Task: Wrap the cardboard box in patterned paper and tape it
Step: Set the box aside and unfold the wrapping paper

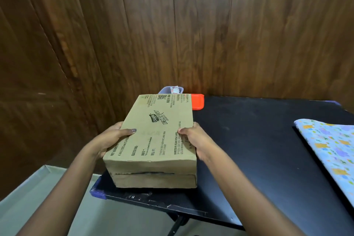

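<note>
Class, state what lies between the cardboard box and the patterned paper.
Head view: bare black table separates the cardboard box and patterned paper; only the right hand, gripping the box's side, intrudes.

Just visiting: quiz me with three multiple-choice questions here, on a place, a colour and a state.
1. Where does the patterned paper lie? A) on the right of the table B) on the floor C) against the wall
2. What colour is the table? A) white B) black C) green
3. How is the cardboard box held? A) one hand B) both hands C) no hand
Answers: 1 A, flat at the right edge. 2 B, its bare surface is black. 3 B, the left hand and right hand grip its sides.
</note>
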Motion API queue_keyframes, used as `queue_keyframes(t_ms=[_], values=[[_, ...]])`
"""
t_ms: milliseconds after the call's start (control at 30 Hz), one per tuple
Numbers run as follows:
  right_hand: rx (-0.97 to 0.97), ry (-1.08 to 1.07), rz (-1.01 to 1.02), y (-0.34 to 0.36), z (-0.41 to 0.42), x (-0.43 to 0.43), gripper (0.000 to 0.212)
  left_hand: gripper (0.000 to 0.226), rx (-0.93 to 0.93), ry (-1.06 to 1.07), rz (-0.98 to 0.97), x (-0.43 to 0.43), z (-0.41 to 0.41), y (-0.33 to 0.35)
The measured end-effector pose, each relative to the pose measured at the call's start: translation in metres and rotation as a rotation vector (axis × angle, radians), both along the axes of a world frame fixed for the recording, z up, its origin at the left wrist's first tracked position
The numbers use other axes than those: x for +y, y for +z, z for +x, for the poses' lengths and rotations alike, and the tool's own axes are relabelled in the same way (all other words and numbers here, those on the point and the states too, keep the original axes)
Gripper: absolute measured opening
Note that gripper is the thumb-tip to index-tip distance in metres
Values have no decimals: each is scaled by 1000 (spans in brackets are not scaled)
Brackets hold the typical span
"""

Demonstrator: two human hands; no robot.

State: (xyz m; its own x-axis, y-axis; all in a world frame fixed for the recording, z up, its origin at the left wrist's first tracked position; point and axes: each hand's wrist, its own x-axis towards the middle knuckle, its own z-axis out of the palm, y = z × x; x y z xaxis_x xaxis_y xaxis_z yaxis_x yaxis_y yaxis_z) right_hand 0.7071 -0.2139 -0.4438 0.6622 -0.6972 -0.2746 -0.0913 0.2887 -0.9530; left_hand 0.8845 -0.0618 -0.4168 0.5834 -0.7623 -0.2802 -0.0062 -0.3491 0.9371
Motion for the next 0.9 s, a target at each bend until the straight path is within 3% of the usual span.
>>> queue_keyframes(t_ms=[200, 300, 467, 567, 767, 900], values=[[3, -17, 25, 5, 17, -3, 44, 34, -69, 5, 63, -6, 18, 4], [16, -30, 20, 8, 13, -1, 45, 27, -154, -34, 144, -7, 15, 10], [38, -76, -119, 21, -6, -3, 35, 46, -819, -33, 228, -22, -5, 21], [13, -143, -245, 31, -29, -13, 37, 53, -995, -46, 176, -40, -29, 31], [21, -315, -325, 33, -101, -39, 21, 28, -768, -256, -172, -101, -109, 33], [37, -427, -356, 28, -163, -61, 24, 20, -549, -472, -257, -154, -178, 24]])
